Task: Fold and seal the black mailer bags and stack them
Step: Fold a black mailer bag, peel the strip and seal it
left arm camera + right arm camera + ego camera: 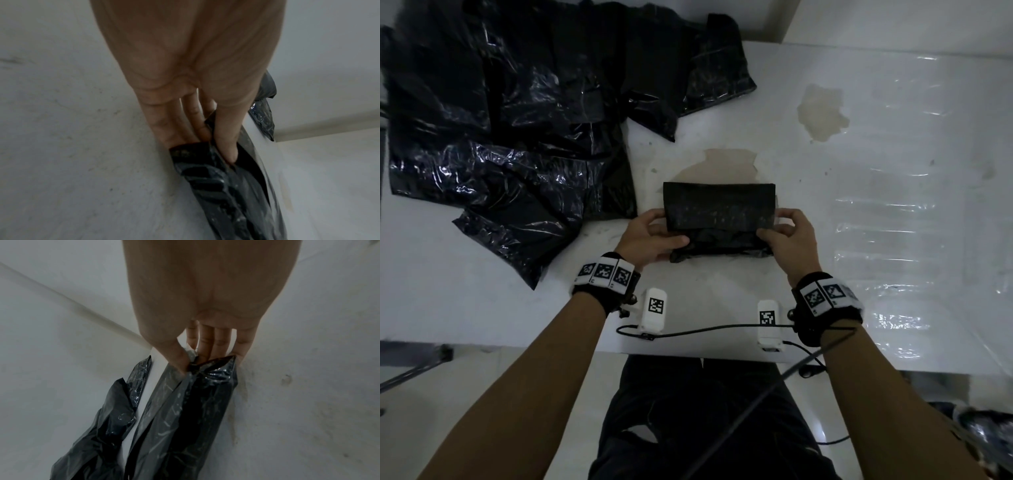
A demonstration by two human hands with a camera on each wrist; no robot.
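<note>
A folded black mailer bag (719, 219) lies on the white table (859, 219) in front of me, its flap folded over the top. My left hand (654, 236) pinches its left end, thumb on top and fingers beneath, as the left wrist view shows at the bag (226, 186). My right hand (784, 233) pinches the right end the same way, thumb pressed on the bag (185, 410). A heap of loose, unfolded black mailer bags (517, 130) covers the table's far left.
Two white tagged devices (654, 310) (768, 322) with a black cable (705, 330) sit near the table's front edge. Worn brown patches (822, 113) mark the tabletop. Glossy plastic film (893, 240) covers the right side. My dark trousers (705, 428) show below the edge.
</note>
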